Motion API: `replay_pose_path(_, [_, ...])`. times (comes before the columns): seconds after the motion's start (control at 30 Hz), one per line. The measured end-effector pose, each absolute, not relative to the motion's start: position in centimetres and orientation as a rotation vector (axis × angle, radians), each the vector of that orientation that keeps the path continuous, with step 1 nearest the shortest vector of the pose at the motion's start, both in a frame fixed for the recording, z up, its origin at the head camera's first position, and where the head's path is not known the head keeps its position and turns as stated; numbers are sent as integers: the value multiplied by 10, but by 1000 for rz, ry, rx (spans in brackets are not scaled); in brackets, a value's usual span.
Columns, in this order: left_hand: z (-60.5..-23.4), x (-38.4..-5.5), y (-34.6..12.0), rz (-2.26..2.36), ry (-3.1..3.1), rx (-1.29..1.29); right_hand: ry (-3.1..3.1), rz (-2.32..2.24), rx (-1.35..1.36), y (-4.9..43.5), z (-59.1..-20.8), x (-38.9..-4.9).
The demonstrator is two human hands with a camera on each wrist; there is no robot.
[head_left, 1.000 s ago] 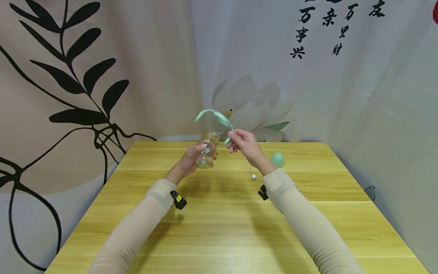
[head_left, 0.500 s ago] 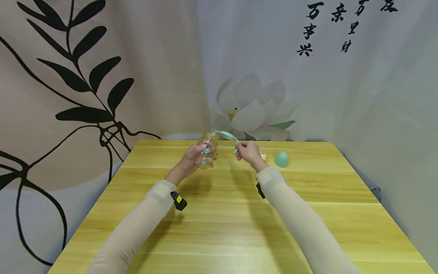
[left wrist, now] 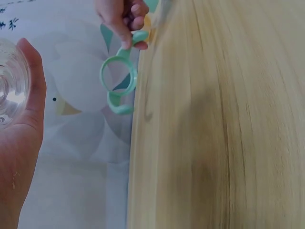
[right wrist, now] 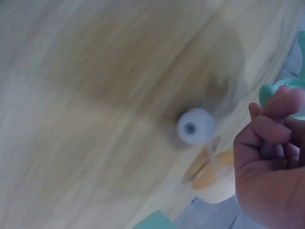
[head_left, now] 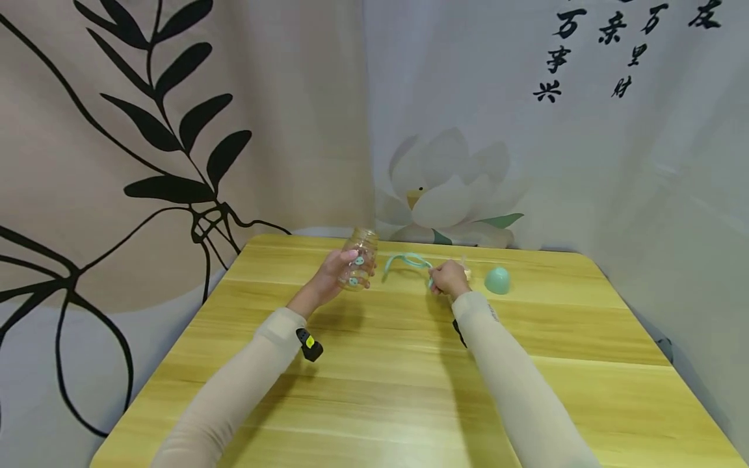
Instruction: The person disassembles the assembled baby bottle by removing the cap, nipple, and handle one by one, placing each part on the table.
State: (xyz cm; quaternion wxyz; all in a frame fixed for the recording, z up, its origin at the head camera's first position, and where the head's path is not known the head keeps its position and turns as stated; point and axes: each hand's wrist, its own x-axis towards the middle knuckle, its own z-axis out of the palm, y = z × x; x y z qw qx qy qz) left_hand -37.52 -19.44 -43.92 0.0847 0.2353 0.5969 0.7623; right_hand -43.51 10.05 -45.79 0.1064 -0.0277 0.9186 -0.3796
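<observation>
My left hand [head_left: 333,272] grips a clear, amber-tinted jar [head_left: 364,244] with a threaded, uncapped mouth and small blue face stickers, tilted slightly above the table. In the left wrist view only the rounded glassy side of the jar shows, beside the thumb. My right hand [head_left: 450,278] pinches one end of a mint-green carrying ring [left wrist: 113,100], a round loop with a curved tab at each end. The ring hangs to the left of the right hand, apart from the jar.
Behind the right hand is an orange-and-white lid [right wrist: 212,175], with a tube leading to a white round weight [right wrist: 202,120]. A mint-green domed cap [head_left: 497,281] stands right of it on the wooden table [head_left: 374,377]. A printed curtain hangs beyond the far edge.
My right hand has pulled the green ring away from the jar's mouth, moving right and down toward the lid. The left hand keeps its grip on the jar. The head view has shifted slightly.
</observation>
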Motion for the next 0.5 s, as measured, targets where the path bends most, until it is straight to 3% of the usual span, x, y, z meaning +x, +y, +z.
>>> replay_pose_path(0.5, [-442, -377, -201, 2221, 1856, 693, 2764, -975, -25, 106, -461, -437])
